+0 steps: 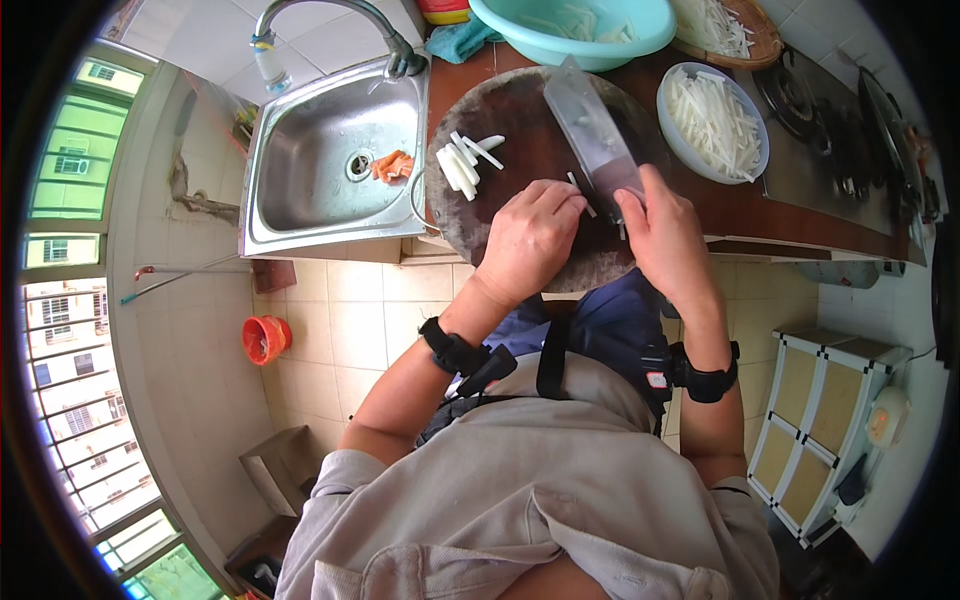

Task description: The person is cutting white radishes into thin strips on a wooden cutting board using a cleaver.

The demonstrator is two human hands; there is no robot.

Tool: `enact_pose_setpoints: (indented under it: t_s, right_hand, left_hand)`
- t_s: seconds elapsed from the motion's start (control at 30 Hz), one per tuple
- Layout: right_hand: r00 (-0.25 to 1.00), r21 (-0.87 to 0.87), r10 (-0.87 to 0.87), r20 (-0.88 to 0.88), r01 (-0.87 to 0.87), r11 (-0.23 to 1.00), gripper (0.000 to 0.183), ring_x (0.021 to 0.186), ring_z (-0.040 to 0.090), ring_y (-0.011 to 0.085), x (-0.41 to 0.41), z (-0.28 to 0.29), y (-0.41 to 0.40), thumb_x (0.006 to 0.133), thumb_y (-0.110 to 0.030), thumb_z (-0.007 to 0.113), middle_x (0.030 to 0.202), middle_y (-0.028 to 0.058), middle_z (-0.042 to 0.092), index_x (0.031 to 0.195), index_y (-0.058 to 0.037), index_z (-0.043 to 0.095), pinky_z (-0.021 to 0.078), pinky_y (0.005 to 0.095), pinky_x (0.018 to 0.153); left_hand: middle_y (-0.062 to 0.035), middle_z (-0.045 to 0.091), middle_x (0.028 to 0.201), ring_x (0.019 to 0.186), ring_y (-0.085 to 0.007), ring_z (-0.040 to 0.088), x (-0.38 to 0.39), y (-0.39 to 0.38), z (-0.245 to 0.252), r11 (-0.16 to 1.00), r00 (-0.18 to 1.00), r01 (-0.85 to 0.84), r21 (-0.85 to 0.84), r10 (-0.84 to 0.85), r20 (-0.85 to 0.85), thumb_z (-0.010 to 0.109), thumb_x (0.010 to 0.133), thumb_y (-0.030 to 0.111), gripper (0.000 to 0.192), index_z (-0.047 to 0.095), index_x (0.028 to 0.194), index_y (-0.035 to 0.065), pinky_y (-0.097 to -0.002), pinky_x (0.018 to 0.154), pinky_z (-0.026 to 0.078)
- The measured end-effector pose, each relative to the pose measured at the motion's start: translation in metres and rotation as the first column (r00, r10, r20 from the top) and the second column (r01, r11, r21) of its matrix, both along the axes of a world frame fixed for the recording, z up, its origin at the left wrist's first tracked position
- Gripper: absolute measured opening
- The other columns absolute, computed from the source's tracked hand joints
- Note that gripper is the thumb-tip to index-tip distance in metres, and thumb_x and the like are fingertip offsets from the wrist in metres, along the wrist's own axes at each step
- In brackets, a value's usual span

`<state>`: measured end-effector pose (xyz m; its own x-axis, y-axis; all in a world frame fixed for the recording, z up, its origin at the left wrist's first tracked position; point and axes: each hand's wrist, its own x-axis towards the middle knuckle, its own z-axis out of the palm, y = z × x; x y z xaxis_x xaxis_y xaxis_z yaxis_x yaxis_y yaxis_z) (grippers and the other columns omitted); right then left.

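Observation:
A broad-bladed kitchen cleaver (589,127) is gripped in my right hand (664,229), its blade reaching up and left over a round wooden chopping board (517,105). Beside the blade, my left hand (536,232) rests on the board with its fingertips bent together at a thin white vegetable strip (583,195). Whether those fingers hold a piece cannot be told. Several thicker white vegetable sticks (457,166) lie in a loose pile at the board's left. Cut white strips fill a pale bowl (664,127) to the right of the board.
A steel sink (292,172) with orange peelings (391,166) adjoins the board's left side. Behind the board stand a turquoise basin (555,52) and a teal cloth (459,41). A woven tray (769,37) of white shreds and a gas stove (817,142) are at the right.

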<state>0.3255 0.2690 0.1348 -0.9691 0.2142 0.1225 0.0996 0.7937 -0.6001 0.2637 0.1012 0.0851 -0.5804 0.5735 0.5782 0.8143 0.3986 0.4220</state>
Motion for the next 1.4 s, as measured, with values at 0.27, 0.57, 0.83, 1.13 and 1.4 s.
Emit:
enact_pose_setpoints:
  t_s: [0.27,0.57,0.83,1.13,1.4]
  right_hand:
    - [0.988,-0.639,-0.001,0.157,0.102,0.762,0.023,0.040,0.049,0.0086,0.006,0.023,0.005,0.103,-0.022,0.056,0.075,0.0111,0.066,0.099,0.0010,0.055,0.0364,0.0264,0.037]
    - [0.981,-0.809,0.107,0.164,0.072,0.584,0.026,0.040,0.049,0.0100,0.008,0.010,0.012,0.103,-0.025,0.057,0.080,0.0123,0.067,0.098,0.0005,0.056,0.0386,0.0247,0.037]
    - [0.992,-0.682,-0.077,0.104,0.128,0.720,0.024,0.042,0.051,0.0087,0.025,0.011,0.034,0.103,-0.023,0.057,0.079,0.0095,0.068,0.104,0.0012,0.058,0.0401,0.0252,0.038]
    - [0.958,-0.532,-0.129,0.255,0.250,0.809,0.022,0.042,0.050,0.0084,0.053,0.006,0.061,0.104,-0.022,0.056,0.075,0.0068,0.067,0.099,-0.0006,0.057,0.0406,0.0265,0.038]
    - [0.952,-0.633,-0.045,0.302,0.236,0.737,0.020,0.042,0.051,0.0094,0.059,-0.014,0.060,0.105,-0.019,0.053,0.080,0.0107,0.069,0.104,0.0006,0.054,0.0402,0.0259,0.038]
  left_hand:
    - [-0.0096,0.068,0.112,0.101,-0.0247,0.065,-0.008,0.008,0.010,0.878,0.715,-0.181,0.443,-0.192,0.673,0.058,0.100,0.018,0.023,0.064,0.118,0.0042,-0.0332,0.089,0.052]
    - [-0.0120,0.062,0.126,0.114,-0.0257,0.061,-0.025,0.013,0.037,0.579,-0.235,-0.553,0.599,-0.798,0.555,0.036,0.108,0.045,0.053,0.049,0.137,0.0019,-0.0422,0.100,0.050]
    - [-0.0161,0.061,0.133,0.123,-0.0260,0.059,-0.029,0.014,0.033,0.574,-0.104,-0.580,0.578,-0.756,0.646,0.047,0.107,0.035,0.048,0.052,0.135,-0.0035,-0.0394,0.109,0.045]
    - [-0.0273,0.033,0.154,0.145,-0.0428,0.033,0.006,0.035,0.014,0.998,0.930,0.063,0.031,-0.070,0.361,0.089,0.073,0.037,0.106,0.028,0.155,0.0077,-0.0487,0.118,0.029]
    - [-0.0321,0.030,0.155,0.145,-0.0462,0.029,0.014,0.033,-0.008,0.963,0.954,-0.199,-0.180,0.232,0.188,0.068,0.088,0.055,0.099,0.021,0.155,0.0000,-0.0538,0.120,0.020]
